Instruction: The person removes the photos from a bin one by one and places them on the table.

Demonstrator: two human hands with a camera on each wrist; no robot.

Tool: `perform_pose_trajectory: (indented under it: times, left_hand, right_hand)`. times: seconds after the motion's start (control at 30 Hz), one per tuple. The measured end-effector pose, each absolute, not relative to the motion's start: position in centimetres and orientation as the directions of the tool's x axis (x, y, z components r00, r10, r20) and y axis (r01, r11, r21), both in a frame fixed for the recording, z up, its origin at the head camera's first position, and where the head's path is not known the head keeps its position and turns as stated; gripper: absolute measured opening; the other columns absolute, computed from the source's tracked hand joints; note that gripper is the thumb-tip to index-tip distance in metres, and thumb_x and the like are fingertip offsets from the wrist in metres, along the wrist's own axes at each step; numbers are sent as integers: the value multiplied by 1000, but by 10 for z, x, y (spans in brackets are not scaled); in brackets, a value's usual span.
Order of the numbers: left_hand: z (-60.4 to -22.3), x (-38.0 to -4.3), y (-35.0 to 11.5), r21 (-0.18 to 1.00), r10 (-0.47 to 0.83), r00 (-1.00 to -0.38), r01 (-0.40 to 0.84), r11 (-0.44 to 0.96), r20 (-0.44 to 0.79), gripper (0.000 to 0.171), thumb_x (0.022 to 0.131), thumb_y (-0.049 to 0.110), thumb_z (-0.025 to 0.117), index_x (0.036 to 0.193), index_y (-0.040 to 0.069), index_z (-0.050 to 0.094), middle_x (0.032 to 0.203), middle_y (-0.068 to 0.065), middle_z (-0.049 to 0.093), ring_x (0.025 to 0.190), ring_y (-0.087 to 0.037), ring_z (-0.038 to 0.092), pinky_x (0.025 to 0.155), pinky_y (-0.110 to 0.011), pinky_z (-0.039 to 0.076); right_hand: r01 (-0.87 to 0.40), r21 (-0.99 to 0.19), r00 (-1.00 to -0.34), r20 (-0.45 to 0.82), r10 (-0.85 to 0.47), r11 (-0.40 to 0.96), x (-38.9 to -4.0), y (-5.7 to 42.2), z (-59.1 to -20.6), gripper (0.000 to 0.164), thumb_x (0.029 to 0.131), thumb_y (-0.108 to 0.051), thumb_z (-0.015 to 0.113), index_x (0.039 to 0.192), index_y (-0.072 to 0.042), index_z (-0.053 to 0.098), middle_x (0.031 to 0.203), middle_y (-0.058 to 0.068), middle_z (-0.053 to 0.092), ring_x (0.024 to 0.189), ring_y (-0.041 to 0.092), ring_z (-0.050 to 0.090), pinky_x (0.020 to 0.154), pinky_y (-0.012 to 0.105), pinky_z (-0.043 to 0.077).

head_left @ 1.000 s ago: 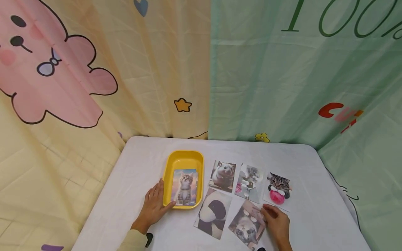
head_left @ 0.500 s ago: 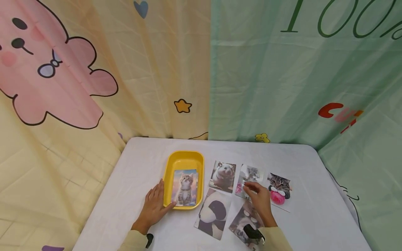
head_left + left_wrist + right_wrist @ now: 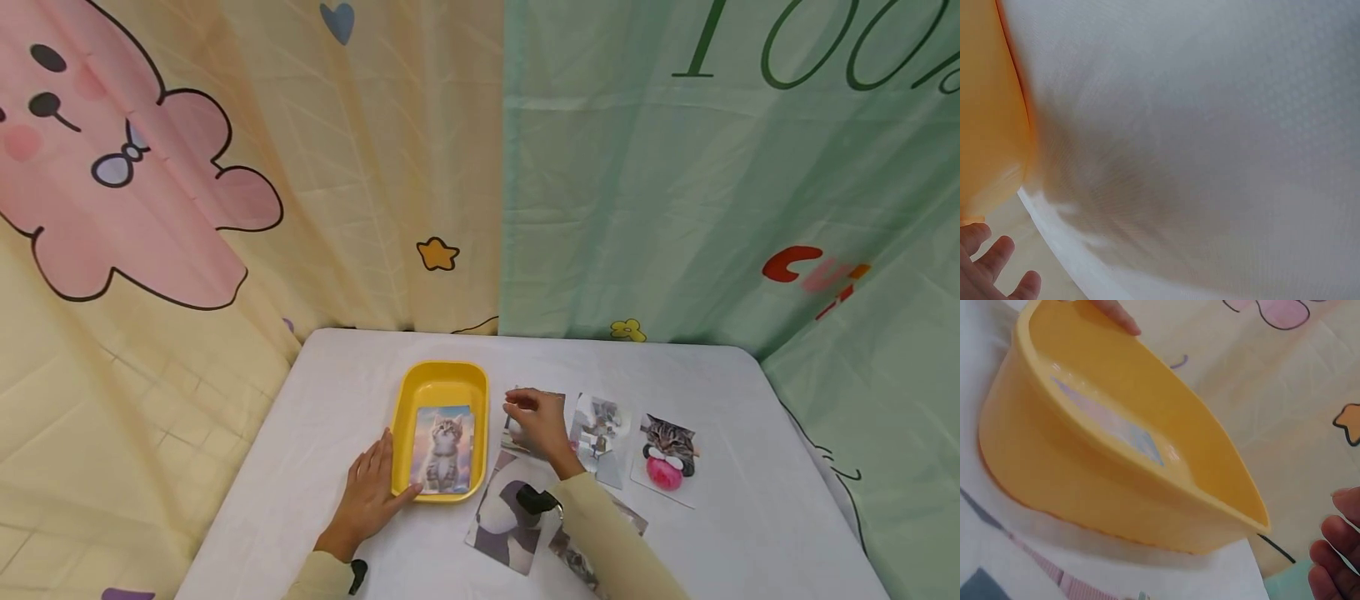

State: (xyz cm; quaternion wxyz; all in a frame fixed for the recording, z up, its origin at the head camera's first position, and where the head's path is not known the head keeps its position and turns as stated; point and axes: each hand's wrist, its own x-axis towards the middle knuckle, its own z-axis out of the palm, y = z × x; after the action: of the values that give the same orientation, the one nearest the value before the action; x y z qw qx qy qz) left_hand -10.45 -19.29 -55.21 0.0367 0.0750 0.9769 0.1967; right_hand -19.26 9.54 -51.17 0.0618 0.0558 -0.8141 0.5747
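A yellow plastic tray (image 3: 442,371) stands on the white table with a kitten picture card (image 3: 442,454) lying in it. My left hand (image 3: 367,492) rests at the tray's near left corner, fingers straight along the side and thumb over the rim. Above the hamster card (image 3: 555,396) is my right hand (image 3: 538,421), which partly covers that card. In the right wrist view its loosely bent fingers (image 3: 1338,537) show nothing between them, beside the tray's far end.
More picture cards lie to the right: a black-and-white plush one (image 3: 502,521), a grey one with pink flowers (image 3: 600,437), and a cat with a pink ball (image 3: 666,458). My right sleeve (image 3: 607,533) partly hides an upside-down cat card (image 3: 573,560). Printed curtains (image 3: 375,167) hang behind the table.
My right hand has moved left and away from me, from the upside-down cat card across the flower card to the hamster card. The left hand and tray stay put.
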Motion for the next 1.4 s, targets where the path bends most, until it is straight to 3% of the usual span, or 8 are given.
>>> perform_pose_trajectory:
  times: [0.2,0.47,0.8,1.1,1.4]
  left_hand:
    - [-553,-103,-195,385,169,-985,149,911,-18,99,89,56,56,149,-9,13,156,-24,20,139,-39,26,112,-58,16]
    - [-555,-103,-197,387,175,-984,169,907,19,99,88,56,57,149,-9,14,156,-24,22,139,-39,26,111,-58,16]
    - [-559,-102,-194,392,189,-982,185,901,29,98,89,56,56,149,-10,16,155,-24,22,138,-39,26,111,-58,16]
    - [-556,-102,-196,391,190,-981,191,900,41,98,88,54,58,148,-11,16,155,-25,24,138,-39,27,110,-56,17]
    - [-556,-103,-196,395,190,-981,189,899,38,98,88,54,57,148,-10,15,154,-25,25,137,-40,27,110,-57,17]
  right_hand:
    - [-206,-919,-975,162,-155,336,-205,59,-510,24,87,-10,70,108,1,70,102,12,71,96,29,65,87,43,53]
    - [-243,-908,-956,165,-243,342,-219,25,-520,27,86,-4,70,111,6,68,103,14,70,98,31,64,90,41,51]
    - [-129,-926,-975,53,-215,354,-222,-1,-527,29,84,1,70,112,8,66,105,20,67,100,33,61,94,46,48]
    - [7,-930,-992,-52,-114,368,-225,-19,-544,33,81,0,72,113,4,66,106,15,65,94,29,61,73,35,54]
    - [92,-875,-993,-116,-23,475,-216,-28,-552,40,81,-3,74,120,0,65,111,10,66,96,25,63,75,32,55]
